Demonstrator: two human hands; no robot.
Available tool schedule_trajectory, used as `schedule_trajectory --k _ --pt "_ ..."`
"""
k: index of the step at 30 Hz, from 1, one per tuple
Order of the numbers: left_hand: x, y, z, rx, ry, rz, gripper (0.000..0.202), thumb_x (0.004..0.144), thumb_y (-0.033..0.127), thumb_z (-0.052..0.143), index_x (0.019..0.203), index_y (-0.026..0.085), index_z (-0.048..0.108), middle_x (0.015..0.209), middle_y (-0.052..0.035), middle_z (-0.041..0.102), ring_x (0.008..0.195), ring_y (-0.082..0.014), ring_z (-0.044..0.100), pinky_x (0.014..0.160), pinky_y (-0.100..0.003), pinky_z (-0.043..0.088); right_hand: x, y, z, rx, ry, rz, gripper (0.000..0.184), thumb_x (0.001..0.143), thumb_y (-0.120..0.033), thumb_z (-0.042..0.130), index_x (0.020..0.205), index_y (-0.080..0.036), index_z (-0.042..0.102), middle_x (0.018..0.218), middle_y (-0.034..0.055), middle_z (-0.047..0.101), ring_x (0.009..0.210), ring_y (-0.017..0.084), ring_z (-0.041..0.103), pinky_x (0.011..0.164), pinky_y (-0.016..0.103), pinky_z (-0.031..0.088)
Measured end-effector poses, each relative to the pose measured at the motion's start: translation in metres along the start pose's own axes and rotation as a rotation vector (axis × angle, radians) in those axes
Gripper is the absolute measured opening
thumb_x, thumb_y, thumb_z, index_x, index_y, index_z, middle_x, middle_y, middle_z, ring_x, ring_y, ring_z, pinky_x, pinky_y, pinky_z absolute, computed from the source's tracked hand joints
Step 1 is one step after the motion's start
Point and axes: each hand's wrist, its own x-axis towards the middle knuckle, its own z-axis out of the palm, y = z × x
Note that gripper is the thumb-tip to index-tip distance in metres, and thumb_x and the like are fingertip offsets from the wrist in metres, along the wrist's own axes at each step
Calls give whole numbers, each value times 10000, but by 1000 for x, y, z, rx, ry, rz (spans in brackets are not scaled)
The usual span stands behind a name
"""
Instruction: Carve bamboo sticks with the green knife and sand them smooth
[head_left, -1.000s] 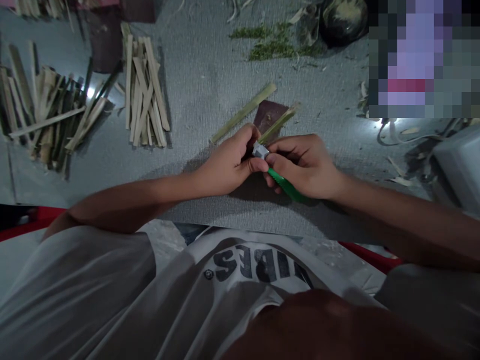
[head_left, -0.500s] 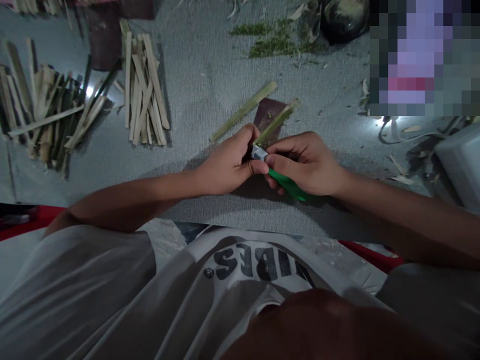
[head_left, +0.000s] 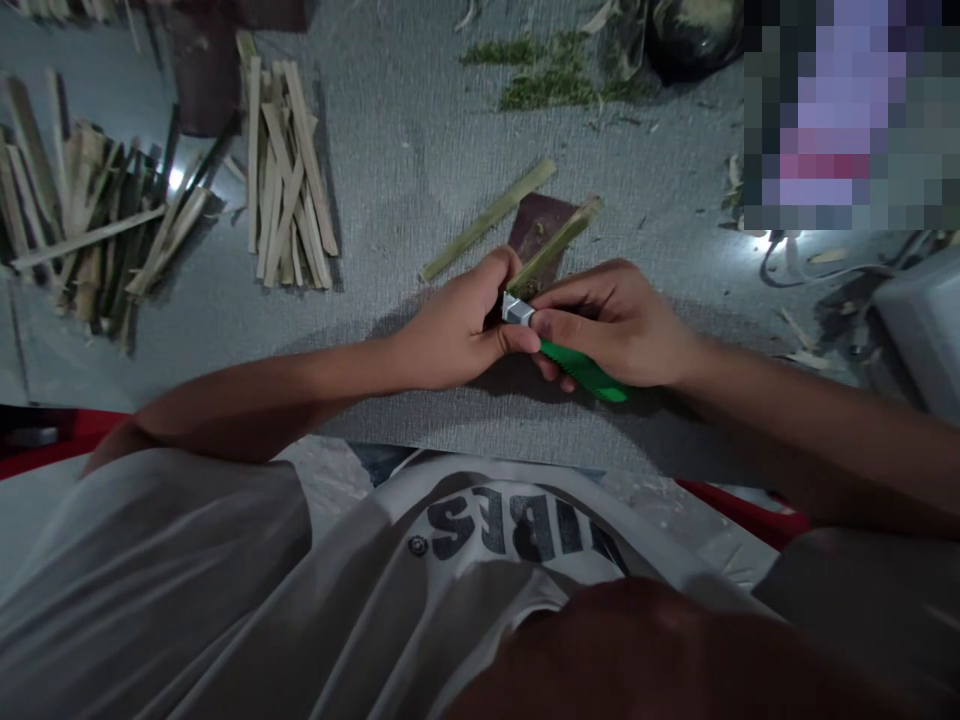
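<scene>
My right hand is closed around a box cutter with a green handle and a grey metal head. The cutter's head points left, toward my left hand. That hand is closed round the lower end of a bamboo strip, which slants up to the right; my left thumb reaches to the cutter. Where blade and strip meet is hidden by my fingers. Beneath the held strip lies a dark brown flat piece. A second bamboo strip rests on the table just beyond my left hand.
Pale strips form a pile at the left, beside a bigger heap of mixed strips. Green shavings and a dark round object sit at the back. A white box and cable are at the right.
The box cutter has turned slightly: its green handle now extends a little further right and its head lies flatter. Both hands keep nearly the same place, and the held strip has hardly moved.
</scene>
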Motion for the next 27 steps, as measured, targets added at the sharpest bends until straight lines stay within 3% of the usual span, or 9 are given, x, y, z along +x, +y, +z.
schedule_trajectory --k 5,10,14,20,27 --pt "0 5 -5 -7 -9 -74 846 1065 1126 709 1236 308 576 987 -3 620 882 -261 641 791 -430 544 -3 1 8 -18 112 -50 642 1112 -732 1070 834 -228 786 708 23 756 532 138 669 474 233 602" --pt "4 3 0 -63 1 -86 948 956 1217 717 1191 316 537 1011 -6 587 896 -260 622 789 -432 546 -1 0 4 4 42 -7 586 1119 -681 1073 852 -223 824 704 1 761 534 141 701 480 236 628" --pt "6 2 4 -79 23 -89 953 955 1224 700 1196 317 531 1028 -6 569 912 -261 625 811 -439 562 -1 -5 2 -3 27 49 577 1114 -699 1070 862 -233 840 707 0 774 531 146 700 485 246 622" --pt "3 -1 3 -20 52 -85 883 1019 1161 709 1231 313 589 1013 -6 592 903 -264 655 827 -451 602 -4 0 10 -10 169 -32 604 1114 -712 1073 832 -251 803 716 32 767 532 164 665 469 284 600" --pt "3 1 0 -41 -28 -24 922 975 1181 748 1236 314 577 1006 -4 587 907 -265 639 818 -434 585 0 0 1 2 -12 13 592 1116 -708 1071 887 -214 838 696 -4 755 532 144 692 474 241 613"
